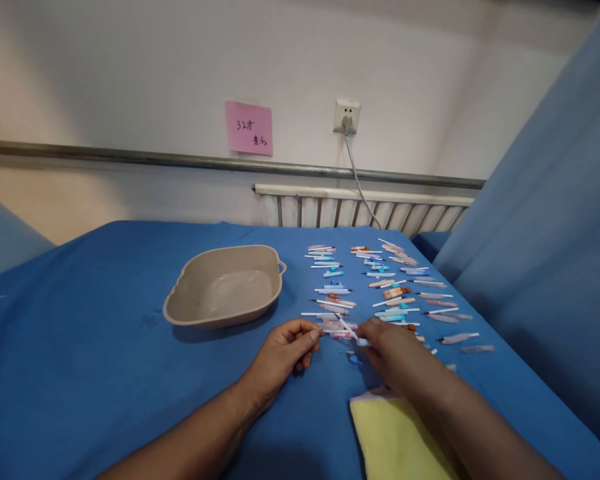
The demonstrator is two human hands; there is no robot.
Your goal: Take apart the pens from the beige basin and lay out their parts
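My left hand (291,343) is closed in a pinch near the middle of the bed-like surface. A small brownish tip shows at its fingers, but the rest of what it grips is hidden. Close by, my right hand (395,350) is closed on a slim white stick (349,328) with a dark tip and a pale blue end, slanting up to the left. Under and behind it lie clear and pinkish slim pieces (336,327). A small blue piece (354,359) rests on the cloth between my hands.
Several rows of slim white sticks, pen-like tubes and orange pieces (397,292) cover the right side of the blue cloth (105,360). A beige basin (225,320) stands left of them. A yellow cloth (397,440) lies under my right forearm. Blue curtain (545,220) hangs at right.
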